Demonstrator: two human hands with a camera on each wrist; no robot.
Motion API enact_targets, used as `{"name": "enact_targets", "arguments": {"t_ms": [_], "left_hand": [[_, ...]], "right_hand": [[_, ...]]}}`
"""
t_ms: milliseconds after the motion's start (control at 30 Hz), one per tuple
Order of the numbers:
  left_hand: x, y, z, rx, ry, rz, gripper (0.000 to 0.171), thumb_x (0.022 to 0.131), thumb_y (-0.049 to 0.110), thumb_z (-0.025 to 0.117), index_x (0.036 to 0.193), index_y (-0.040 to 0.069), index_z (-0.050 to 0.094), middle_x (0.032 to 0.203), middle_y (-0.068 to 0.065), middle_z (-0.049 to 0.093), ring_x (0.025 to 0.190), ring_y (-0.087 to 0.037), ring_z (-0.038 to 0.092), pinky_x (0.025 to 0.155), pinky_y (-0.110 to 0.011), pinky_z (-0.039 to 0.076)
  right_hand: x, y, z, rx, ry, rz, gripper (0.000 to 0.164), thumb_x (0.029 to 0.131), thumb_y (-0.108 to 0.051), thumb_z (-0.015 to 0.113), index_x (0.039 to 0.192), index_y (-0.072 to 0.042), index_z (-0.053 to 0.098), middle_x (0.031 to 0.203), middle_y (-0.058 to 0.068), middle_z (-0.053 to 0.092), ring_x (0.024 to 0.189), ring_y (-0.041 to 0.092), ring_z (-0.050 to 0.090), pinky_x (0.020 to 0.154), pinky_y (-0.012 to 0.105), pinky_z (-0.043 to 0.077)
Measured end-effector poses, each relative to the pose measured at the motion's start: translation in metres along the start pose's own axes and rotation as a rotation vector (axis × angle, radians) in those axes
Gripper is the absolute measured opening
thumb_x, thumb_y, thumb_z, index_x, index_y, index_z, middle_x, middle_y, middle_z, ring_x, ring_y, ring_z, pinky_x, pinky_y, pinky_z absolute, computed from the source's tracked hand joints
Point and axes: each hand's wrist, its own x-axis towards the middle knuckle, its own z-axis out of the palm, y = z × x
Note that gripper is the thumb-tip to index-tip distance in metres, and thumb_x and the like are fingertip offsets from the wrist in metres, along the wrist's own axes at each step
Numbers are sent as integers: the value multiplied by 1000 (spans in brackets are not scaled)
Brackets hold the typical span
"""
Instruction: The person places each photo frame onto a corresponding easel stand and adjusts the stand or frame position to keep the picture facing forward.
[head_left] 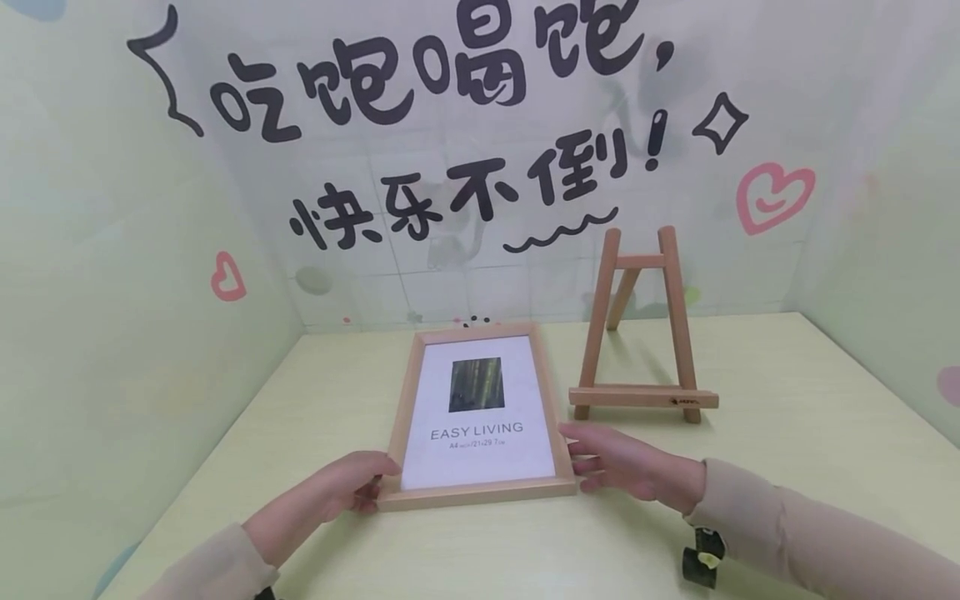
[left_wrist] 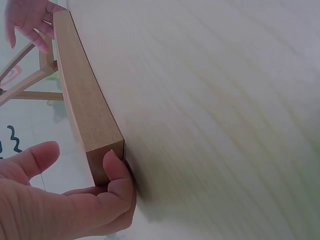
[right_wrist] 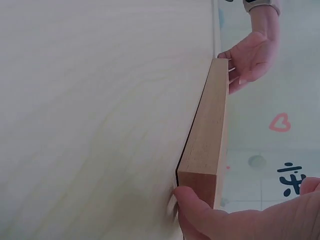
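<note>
A picture frame (head_left: pixel 480 493) with a light wooden border lies face up on the table, showing a white insert printed "EASY LIVING" and a small dark green picture. My left hand (head_left: pixel 358 482) holds its near left corner. In the left wrist view, curled fingers (left_wrist: pixel 120 180) wrap the low side of the frame end, the thumb raised over the face side. At the near right corner my right hand (head_left: pixel 633 465) holds the other side edge. The right wrist view shows a fingertip (right_wrist: pixel 187 195) tucked at the frame's bottom corner.
To the right of the frame stands a wooden tabletop easel (head_left: pixel 645 397) with a front ledge and a rear leg. Printed curtain walls (head_left: pixel 360 292) with writing and hearts enclose the pale table (head_left: pixel 315 392) at the back and sides.
</note>
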Motion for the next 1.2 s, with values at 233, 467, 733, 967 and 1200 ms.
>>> {"name": "enact_targets", "arguments": {"t_ms": [233,467,733,967,1200], "left_hand": [[1,1,0,11,5,0,31,82,15,55,104,-6,52,77,-7,43,68,-17,44,58,-25,46],[-2,4,-3,19,-13,15,46,82,14,54,119,-12,47,77,-7,42,66,-16,45,58,-24,46],[-6,7,-6,-8,-32,15,47,82,13,54,122,-11,46,83,-8,45,71,-18,48,60,-25,48],[-3,0,-13,-133,-114,30,53,84,6,51,132,-11,36,91,-13,56,72,-18,52,60,-24,47],[1,-7,-20,-188,-188,40,62,84,5,54,137,-11,26,93,-13,62,71,-16,55,59,-22,46]], "right_hand": [[-1,-4,7,44,20,18,67,95,-37,40,142,6,17,139,36,24,127,50,26,99,59,32],[-4,-5,7,84,-3,3,75,95,-40,40,145,1,2,144,32,13,128,55,18,98,65,27],[-1,-4,3,106,6,-8,69,95,-39,41,145,-3,9,143,31,20,121,54,34,92,60,38],[4,3,-2,97,72,12,67,92,-23,47,143,1,11,133,29,35,104,36,55,74,40,51],[15,8,-8,103,31,33,75,85,-7,53,143,3,7,109,18,53,82,18,58,64,31,51]]}}
